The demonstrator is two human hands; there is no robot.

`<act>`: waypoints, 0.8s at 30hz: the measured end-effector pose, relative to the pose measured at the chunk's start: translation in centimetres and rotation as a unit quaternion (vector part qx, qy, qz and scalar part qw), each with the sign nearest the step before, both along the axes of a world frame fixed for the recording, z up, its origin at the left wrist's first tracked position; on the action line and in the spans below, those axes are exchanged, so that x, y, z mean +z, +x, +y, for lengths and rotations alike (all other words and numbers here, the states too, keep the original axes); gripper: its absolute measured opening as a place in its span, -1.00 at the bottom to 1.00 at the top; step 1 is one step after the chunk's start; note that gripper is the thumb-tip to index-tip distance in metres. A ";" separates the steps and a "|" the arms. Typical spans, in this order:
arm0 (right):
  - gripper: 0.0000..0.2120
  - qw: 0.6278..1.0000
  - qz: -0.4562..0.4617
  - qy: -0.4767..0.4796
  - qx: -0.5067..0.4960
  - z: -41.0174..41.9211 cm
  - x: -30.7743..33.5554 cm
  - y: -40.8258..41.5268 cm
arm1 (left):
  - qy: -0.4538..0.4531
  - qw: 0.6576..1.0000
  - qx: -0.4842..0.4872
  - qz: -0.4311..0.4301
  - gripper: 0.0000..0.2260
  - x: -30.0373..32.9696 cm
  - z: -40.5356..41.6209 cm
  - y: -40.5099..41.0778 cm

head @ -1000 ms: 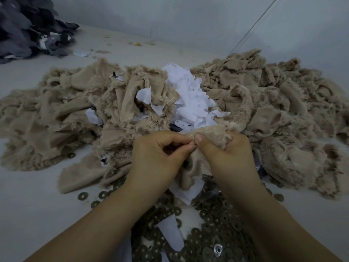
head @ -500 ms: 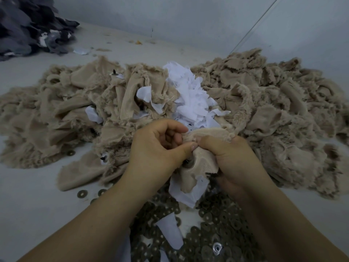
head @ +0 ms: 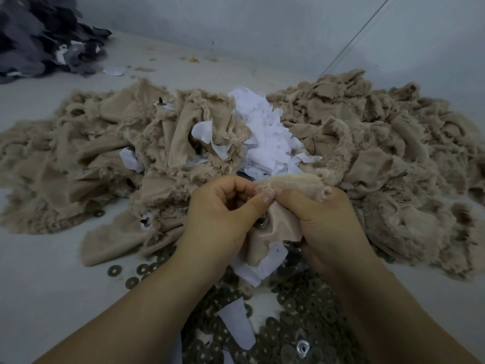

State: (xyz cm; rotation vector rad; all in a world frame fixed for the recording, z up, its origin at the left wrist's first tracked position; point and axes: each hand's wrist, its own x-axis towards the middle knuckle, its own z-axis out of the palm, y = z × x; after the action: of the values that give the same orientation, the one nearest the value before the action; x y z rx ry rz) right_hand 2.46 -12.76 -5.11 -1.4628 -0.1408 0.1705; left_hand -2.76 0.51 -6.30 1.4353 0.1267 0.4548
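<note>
Both hands hold one beige fabric piece (head: 278, 229) just in front of me. My left hand (head: 223, 216) pinches its top edge between thumb and curled fingers. My right hand (head: 322, 227) grips the fabric's right side, thumb meeting the left thumb. A small round metal part (head: 260, 222) sits in the fabric between the hands. A white fabric scrap (head: 262, 266) hangs beneath the beige piece.
A wide heap of beige fabric scraps (head: 393, 158) spreads across the table, with white scraps (head: 265, 143) in its middle. Several brown washers (head: 301, 324) lie under my forearms. A dark grey fabric pile (head: 39, 35) sits far left. The wall rises behind.
The hands lifted slightly and worked the beige piece; the left fingers uncurled a little, then closed back on the top edge. The metal part now shows between the thumbs.
</note>
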 end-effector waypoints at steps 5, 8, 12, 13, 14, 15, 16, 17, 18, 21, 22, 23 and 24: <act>-0.83 0.995 -0.062 -0.066 -0.039 0.0 0.1 0.0 | 0.016 1.000 0.012 -0.009 -0.87 -0.3 0.1 -0.1; -0.75 0.993 -0.077 -0.081 -0.038 0.1 0.3 -0.2 | 0.116 0.990 0.056 -0.065 -0.87 -0.2 0.0 -0.2; -0.71 0.984 -0.120 -0.120 -0.047 0.0 0.2 -0.2 | 0.418 0.889 0.100 -0.159 -0.90 0.1 0.5 0.0; -0.67 0.980 -0.132 -0.138 -0.052 0.0 0.1 -0.1 | 0.486 0.852 0.097 -0.171 -0.91 -0.1 0.4 0.1; -0.65 0.977 -0.139 -0.154 -0.051 0.0 0.1 -0.1 | 0.535 0.821 0.092 -0.176 -0.91 -0.3 0.3 0.2; -0.64 0.975 -0.142 -0.163 -0.044 0.1 0.1 -0.1 | 0.571 0.797 0.088 -0.178 -0.89 -0.3 0.2 0.1; -0.64 0.975 -0.143 -0.169 -0.036 0.1 0.0 -0.1 | 0.600 0.775 0.086 -0.179 -0.86 -0.4 0.1 0.0; -0.64 0.973 -0.146 -0.176 -0.032 0.2 0.0 -0.1 | 0.622 0.757 0.084 -0.180 -0.83 -0.3 0.0 -0.1; -0.65 0.970 -0.150 -0.187 -0.031 0.2 -0.1 -0.1 | 0.638 0.745 0.075 -0.179 -0.81 -0.2 0.1 -0.3; -0.70 0.961 -0.166 -0.222 -0.021 0.1 -0.5 0.2 | 0.641 0.750 0.032 -0.157 -0.76 0.1 0.2 -0.3; -0.73 0.958 -0.170 -0.231 -0.016 0.1 -0.5 0.3 | 0.631 0.762 0.021 -0.143 -0.75 0.2 0.3 -0.2; -0.74 0.956 -0.172 -0.238 -0.013 0.1 -0.6 0.4 | 0.619 0.775 0.011 -0.126 -0.75 0.2 0.4 -0.1; -0.74 0.954 -0.173 -0.243 -0.012 0.1 -0.6 0.4 | 0.606 0.788 0.004 -0.106 -0.77 0.3 0.6 0.0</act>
State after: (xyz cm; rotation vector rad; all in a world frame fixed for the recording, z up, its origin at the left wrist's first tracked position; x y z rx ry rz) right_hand 2.85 -12.70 -5.71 -1.9784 -0.3863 -0.0833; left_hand -2.74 1.08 -6.04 2.6280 -0.4355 0.7594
